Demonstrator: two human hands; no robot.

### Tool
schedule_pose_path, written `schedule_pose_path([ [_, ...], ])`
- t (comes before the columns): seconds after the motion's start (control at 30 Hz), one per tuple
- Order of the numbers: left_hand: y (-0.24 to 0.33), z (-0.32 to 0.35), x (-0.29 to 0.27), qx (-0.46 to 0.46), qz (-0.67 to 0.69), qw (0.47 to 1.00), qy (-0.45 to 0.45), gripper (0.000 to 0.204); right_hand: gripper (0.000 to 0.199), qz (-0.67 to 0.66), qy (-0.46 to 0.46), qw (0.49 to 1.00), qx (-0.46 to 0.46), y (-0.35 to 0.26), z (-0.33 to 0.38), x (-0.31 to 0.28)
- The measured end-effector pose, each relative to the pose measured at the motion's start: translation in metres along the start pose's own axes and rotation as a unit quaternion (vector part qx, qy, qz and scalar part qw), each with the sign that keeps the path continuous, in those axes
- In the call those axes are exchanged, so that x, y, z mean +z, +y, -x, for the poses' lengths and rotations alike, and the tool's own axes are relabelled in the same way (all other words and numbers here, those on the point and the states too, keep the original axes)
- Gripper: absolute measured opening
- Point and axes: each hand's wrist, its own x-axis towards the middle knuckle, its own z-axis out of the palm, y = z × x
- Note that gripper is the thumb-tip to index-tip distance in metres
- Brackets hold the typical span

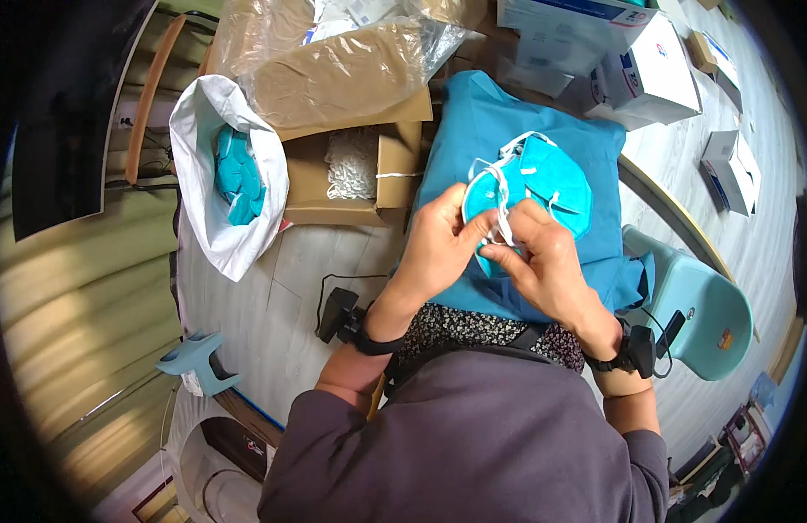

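Note:
My left hand (440,242) grips the left edge of a teal cup-shaped face mask (480,193), its thumb on the inner side near the white elastic strap (501,193). Close beside it, my right hand (547,260) is closed, with thumb and finger pinched at the same mask's strap; the exact fingertip contact is partly hidden. Just beyond my right hand lies another teal face mask (556,179) with white straps. Both masks are over a blue cloth (464,118) spread across my lap and a surface before me.
A white sack (190,131) holding several teal masks stands at left. Next to it, an open cardboard box (312,196) contains white elastic straps (352,166). White cartons (656,74) stand at far right, and a light-blue plastic stool (708,314) is beside me.

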Motion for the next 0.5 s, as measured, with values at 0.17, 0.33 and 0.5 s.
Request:
schedule_pose_path([
  [0.17, -0.001, 0.003, -0.003, -0.033, 0.045, 0.998, -0.036, 0.007, 0.015, -0.071, -0.029, 0.987, 0.142, -0.007, 0.005, -0.007],
  [0.33, -0.005, 0.003, -0.006, -0.039, -0.043, 0.998, -0.019, 0.009, 0.017, -0.097, -0.098, 0.980, 0.140, -0.006, 0.005, -0.014],
  [0.5, 0.026, 0.014, -0.016, 0.000, -0.027, 1.000, 0.000, 0.010, 0.014, -0.188, -0.177, 0.946, 0.195, -0.018, 0.013, -0.052],
])
